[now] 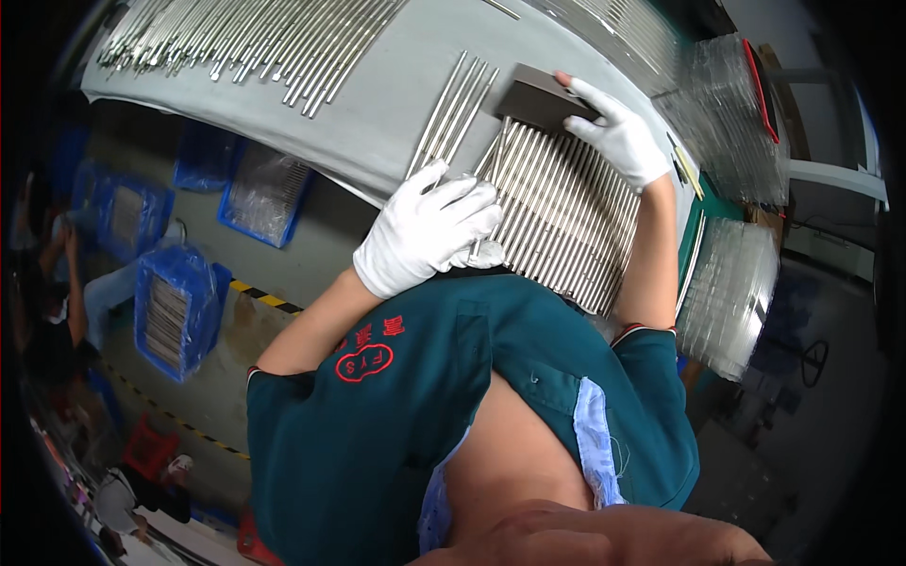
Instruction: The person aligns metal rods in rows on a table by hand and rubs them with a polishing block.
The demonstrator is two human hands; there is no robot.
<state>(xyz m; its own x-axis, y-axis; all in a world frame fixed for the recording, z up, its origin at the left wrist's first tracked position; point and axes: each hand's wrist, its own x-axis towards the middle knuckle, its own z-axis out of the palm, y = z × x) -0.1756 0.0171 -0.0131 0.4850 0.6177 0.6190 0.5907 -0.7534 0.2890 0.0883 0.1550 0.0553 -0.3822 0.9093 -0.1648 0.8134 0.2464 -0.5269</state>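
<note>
Closely laid metal rods (557, 212) form a slanting row on the table in front of me. My right hand (618, 132), in a white glove with one fingertip bare, grips a dark grey-brown block (538, 99) by its right end. This block lies across the far ends of the row. At the row's left edge my left hand (429, 226), also gloved in white, has its fingers curled round a metal rod (491, 170); the palm side is hidden. Just beyond that hand a few loose rods (453, 108) lie apart from the row.
A large pile of rods (245, 42) covers the table's (377, 104) far left. Plastic-wrapped bundles (731, 292) stand at right. Blue crates (179, 311) sit on the floor at left, beside yellow-black floor tape (264, 294). Other people (71, 274) are at the far left.
</note>
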